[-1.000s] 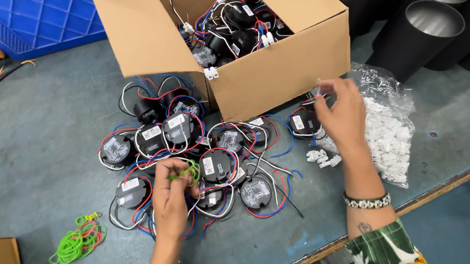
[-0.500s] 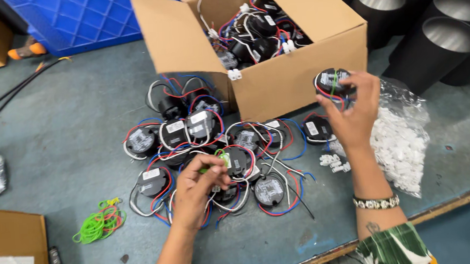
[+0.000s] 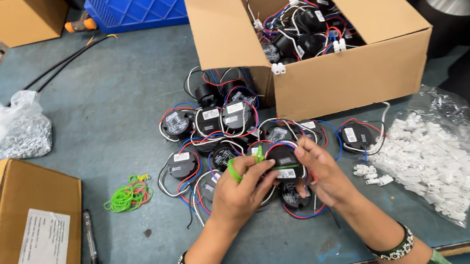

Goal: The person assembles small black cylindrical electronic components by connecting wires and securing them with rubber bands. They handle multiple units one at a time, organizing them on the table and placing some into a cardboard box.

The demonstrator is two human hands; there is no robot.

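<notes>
Both hands' fingers (image 3: 302,153) grip one black driver (image 3: 283,157) above many wired drivers (image 3: 212,122).

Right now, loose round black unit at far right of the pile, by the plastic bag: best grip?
Take the round black unit by its rim, hand coming from above. It lies flat, label up, apart from the pile; its wires loop along the right, so pinch front and back edges.

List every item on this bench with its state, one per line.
Left hand: stretching a green rubber band.
Right hand: gripping a black round unit.
Big box: open, holding wired units.
Small box: closed.
Connector bag: open.
Marker: capped, lying flat.
</notes>
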